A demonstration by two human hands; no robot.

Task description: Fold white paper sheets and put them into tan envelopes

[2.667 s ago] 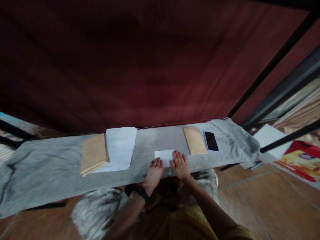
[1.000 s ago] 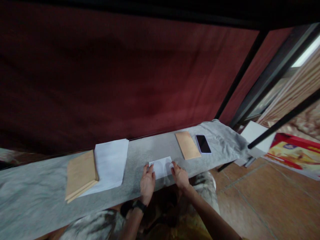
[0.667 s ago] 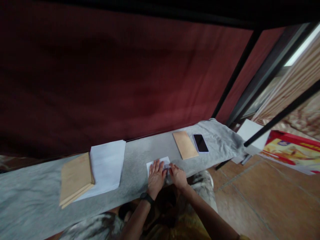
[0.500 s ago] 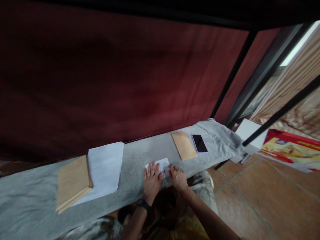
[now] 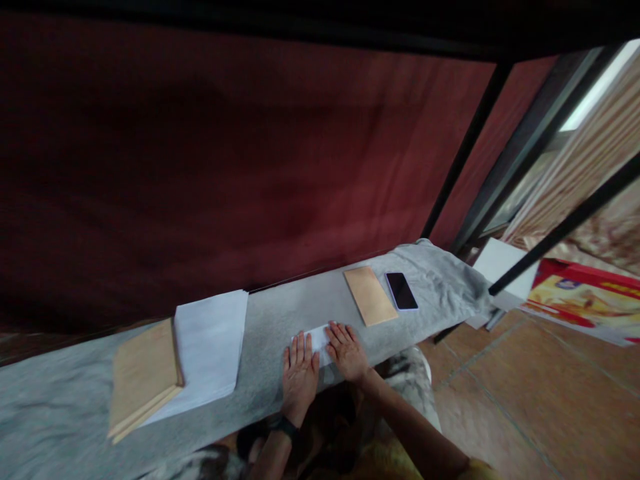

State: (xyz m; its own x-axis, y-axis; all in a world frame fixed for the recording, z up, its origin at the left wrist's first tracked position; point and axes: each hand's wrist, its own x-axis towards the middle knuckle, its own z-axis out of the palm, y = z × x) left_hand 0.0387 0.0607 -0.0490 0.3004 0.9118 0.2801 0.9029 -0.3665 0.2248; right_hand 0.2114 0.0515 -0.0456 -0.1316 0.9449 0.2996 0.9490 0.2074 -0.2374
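A small white sheet of paper (image 5: 319, 339), seemingly folded, lies on the grey cloth in front of me. My left hand (image 5: 300, 373) rests flat on its left part, fingers stretched out, a dark band on the wrist. Across the right part of the paper lies my right hand (image 5: 347, 349), its fingers also extended and flat. Both hands hide much of the paper. Just beyond my right hand is a single brown envelope (image 5: 371, 295), with a dark-screened phone (image 5: 401, 291) to the right of it.
A stack of white paper (image 5: 213, 347) lies to the left, partly under a pile of brown envelopes (image 5: 145, 377). Grey cloth (image 5: 273, 333) covers the narrow surface. Black metal bars (image 5: 467, 150) rise at the right, and a red and yellow box (image 5: 585, 300) is on the tiled floor.
My right hand has gone from curled fingers at the paper's right edge to lying flat across it. My left hand has shifted slightly towards me. Less of the paper shows.
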